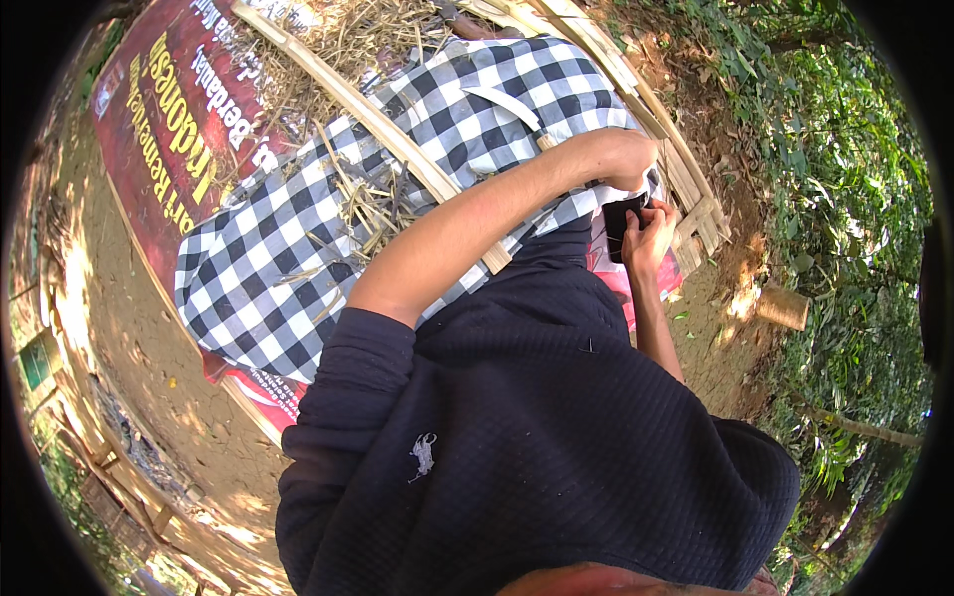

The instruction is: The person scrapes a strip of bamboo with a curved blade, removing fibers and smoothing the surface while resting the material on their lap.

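Note:
On the right, my right hand [650, 238] is closed around a black phone [620, 226], its fingers along the phone's right side. My left arm reaches across to the right. Just above the phone, my left hand [630, 159] is curled shut at the edge of a black-and-white checkered cloth [268, 233]; its fingertips are hidden, so what they grip cannot be made out. The cloth is spread across my lap. A curved blade [509, 103] with a short light handle lies on it, beyond my left forearm.
A long split bamboo strip [368, 117] lies across the cloth, with straw [383, 204] beside it. More bamboo strips [686, 179] stand at the right edge. A red printed banner [144, 109] lies beneath. A cut log piece [783, 308] rests near green plants [845, 189].

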Motion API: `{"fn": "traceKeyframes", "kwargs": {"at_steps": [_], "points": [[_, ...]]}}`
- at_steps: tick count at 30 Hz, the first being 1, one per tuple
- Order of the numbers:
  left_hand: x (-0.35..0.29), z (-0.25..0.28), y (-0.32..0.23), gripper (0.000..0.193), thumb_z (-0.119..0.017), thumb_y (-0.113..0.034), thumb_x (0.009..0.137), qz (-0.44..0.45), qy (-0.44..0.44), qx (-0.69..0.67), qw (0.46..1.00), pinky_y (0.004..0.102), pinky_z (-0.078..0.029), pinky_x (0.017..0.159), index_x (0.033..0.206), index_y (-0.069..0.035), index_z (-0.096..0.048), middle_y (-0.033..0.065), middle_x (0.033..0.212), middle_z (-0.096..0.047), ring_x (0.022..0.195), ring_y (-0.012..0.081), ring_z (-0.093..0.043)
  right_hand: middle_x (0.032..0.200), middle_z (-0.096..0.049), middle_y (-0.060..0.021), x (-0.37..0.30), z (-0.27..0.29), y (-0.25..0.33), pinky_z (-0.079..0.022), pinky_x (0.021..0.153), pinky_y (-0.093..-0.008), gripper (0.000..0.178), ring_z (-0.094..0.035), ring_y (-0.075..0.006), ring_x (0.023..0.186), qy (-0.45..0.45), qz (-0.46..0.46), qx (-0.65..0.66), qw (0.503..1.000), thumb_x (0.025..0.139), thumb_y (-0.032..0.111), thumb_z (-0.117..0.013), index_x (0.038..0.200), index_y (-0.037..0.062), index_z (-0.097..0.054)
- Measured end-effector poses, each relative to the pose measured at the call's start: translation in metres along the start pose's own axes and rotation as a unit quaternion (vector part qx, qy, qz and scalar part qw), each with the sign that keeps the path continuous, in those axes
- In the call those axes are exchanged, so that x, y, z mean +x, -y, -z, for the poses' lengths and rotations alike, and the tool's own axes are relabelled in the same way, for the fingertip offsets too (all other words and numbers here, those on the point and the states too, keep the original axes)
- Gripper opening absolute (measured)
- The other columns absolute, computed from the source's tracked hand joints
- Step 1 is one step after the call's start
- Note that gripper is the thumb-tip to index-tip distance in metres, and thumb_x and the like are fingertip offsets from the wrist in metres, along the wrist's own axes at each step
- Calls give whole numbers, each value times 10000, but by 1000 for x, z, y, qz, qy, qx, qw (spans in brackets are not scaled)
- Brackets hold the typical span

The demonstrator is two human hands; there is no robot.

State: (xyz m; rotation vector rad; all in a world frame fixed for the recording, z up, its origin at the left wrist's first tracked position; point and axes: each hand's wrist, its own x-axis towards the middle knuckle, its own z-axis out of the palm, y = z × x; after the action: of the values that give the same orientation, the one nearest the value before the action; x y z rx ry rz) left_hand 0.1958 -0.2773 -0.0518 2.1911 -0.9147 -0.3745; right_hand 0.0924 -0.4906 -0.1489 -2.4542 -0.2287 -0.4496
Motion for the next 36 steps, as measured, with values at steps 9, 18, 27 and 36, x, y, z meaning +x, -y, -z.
{"fn": "traceKeyframes", "kwargs": {"at_steps": [9, 18, 27, 36], "points": [[-5, 7, -2, 179, -679, -95, 706, 20, 4, -3, 1000, 471, -533, 655, 770, 72, -695, 263, 742, -677, 735, 396, -689, 1154, -502, -251, 0, 2, 0, -439, 867, -455, 202, -531, -374, 1020, -4, 22, -18, 1000, 824, 20, -681, 923, -48, -518], [-7, 7, -4, 187, -671, -100, 716, 16, 4, -16, 1000, 471, -535, 659, 791, 70, -699, 266, 751, -676, 742, 397, -690, 1152, -487, -254, 2, 3, 8, -434, 889, -451, 168, -520, -385, 1042, -9, 29, 2, 1000, 813, -13, -666, 885, -42, -517], [-23, -14, -31, 367, -590, -336, 915, -15, 12, -26, 999, 471, -559, 686, 902, 7, -721, 245, 850, -701, 799, 420, -695, 1203, -498, -276, 1, 9, 48, -422, 965, -478, 330, -499, -453, 1116, -9, 93, 10, 996, 851, -48, -593, 1179, -73, -558], [-54, -37, -58, 226, -683, -54, 674, 30, 47, 33, 998, 463, -577, 692, 880, 19, -737, 191, 887, -733, 819, 358, -730, 1305, -550, -255, -26, -4, 8, -297, 1136, -471, 489, -446, -416, 1288, 170, -29, 159, 972, 906, 245, -654, 1292, -29, -534]]}}
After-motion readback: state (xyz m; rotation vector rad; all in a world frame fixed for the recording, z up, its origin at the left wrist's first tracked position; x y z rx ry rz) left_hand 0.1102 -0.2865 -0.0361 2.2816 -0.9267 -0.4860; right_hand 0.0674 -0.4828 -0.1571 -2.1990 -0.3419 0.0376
